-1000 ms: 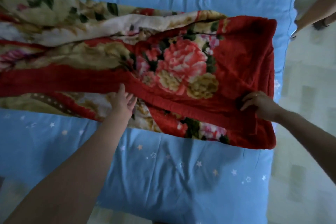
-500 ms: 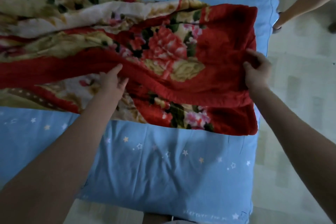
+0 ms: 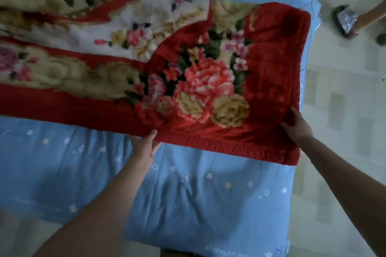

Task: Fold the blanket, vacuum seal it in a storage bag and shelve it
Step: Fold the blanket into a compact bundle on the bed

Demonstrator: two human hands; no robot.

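Observation:
A thick red blanket (image 3: 204,81) with pink and cream flowers lies as a long folded strip across the blue bed, running off the left edge of view. My left hand (image 3: 146,144) grips its near red hem about midway, fingers tucked under the edge. At the near right corner my right hand (image 3: 296,127) pinches the blanket's right side. The top layer now lies flat and smooth. No storage bag is in view.
The bed is covered by a blue quilt (image 3: 198,194) printed with small stars. Pale tiled floor (image 3: 344,110) lies to the right. Another person's foot in a dark sandal (image 3: 344,20) stands at the top right beside the bed.
Both hands have drawn the upper layer of the blanket toward me, over the near edge. The crumpled folds are gone and the flowered face lies flat. My hands now sit at the near hem.

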